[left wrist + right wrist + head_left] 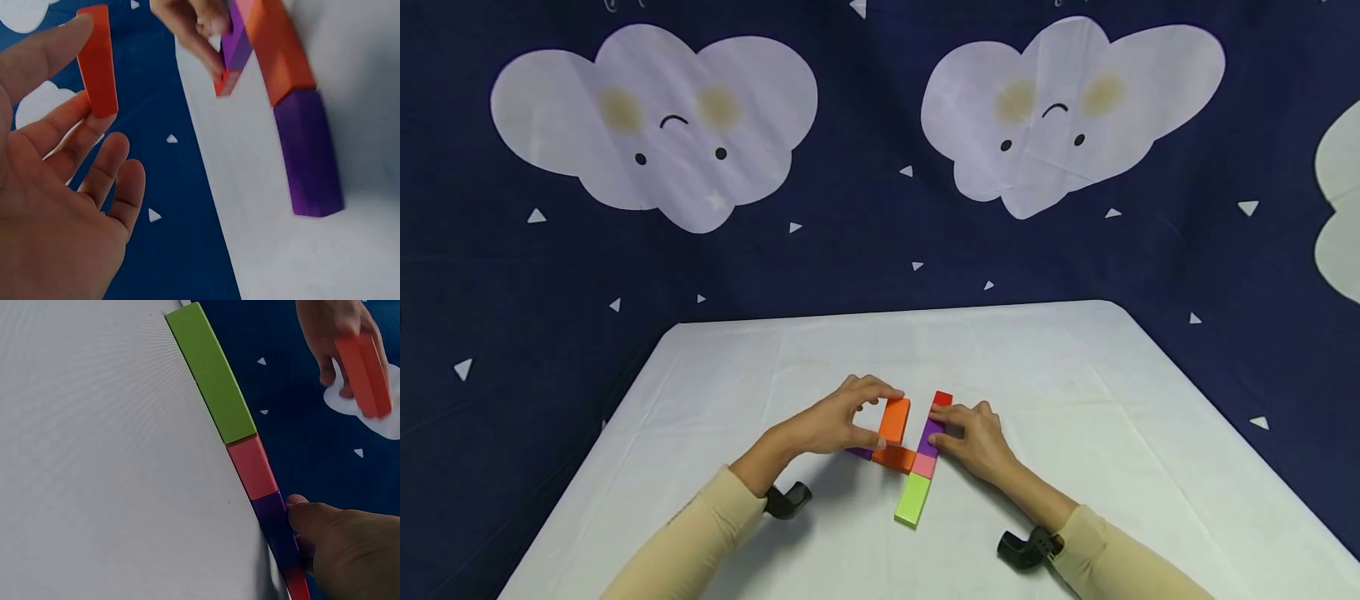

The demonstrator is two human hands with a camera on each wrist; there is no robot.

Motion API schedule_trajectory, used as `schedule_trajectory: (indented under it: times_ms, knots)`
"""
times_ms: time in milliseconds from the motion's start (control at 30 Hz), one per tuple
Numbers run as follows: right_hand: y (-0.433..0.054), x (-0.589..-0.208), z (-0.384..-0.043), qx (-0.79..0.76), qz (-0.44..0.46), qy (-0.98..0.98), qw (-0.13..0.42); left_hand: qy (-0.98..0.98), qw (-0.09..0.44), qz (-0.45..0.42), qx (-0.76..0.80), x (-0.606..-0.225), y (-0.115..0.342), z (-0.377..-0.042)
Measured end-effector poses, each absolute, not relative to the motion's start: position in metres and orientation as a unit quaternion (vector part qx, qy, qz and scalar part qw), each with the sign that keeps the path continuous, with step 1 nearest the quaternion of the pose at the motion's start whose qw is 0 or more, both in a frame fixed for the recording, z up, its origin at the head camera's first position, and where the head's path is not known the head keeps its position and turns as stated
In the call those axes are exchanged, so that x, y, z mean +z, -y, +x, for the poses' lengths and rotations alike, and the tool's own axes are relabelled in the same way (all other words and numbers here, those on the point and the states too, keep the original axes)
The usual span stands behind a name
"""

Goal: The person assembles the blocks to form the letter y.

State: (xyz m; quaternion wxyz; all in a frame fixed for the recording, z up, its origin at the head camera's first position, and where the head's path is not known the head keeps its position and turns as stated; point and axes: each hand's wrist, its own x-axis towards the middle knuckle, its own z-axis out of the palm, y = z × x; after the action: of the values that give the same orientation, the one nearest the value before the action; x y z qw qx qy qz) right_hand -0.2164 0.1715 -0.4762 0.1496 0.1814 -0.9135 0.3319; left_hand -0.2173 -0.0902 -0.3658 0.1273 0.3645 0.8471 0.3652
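My left hand pinches an orange block by its two ends, between thumb and fingers. In the head view this block appears above a second orange block, which lies on the table with a purple block end to end with it. My right hand grips another purple block in a straight row. That row runs from a red block at the far end, through the purple one and a short pink block, to a long green block nearest me. The lying orange block meets the row near the pink block.
A white cloth covers the table. Behind it hangs a dark blue curtain with printed clouds and small white triangles. Black cameras are strapped to both wrists, the left wrist camera and the right wrist camera.
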Motion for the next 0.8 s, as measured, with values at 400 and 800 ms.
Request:
schedule_trajectory:
  times_ms: [400,800]
  knots:
    - [-0.172,-0.475,-0.218,0.317,0.186,0.917,0.152,-0.831,0.185,0.411,0.328,-0.39,0.096,-0.165]
    - [-0.172,-0.476,-0.217,0.33,0.188,0.912,0.157,-0.819,0.192,0.442,0.311,-0.416,0.104,-0.138]
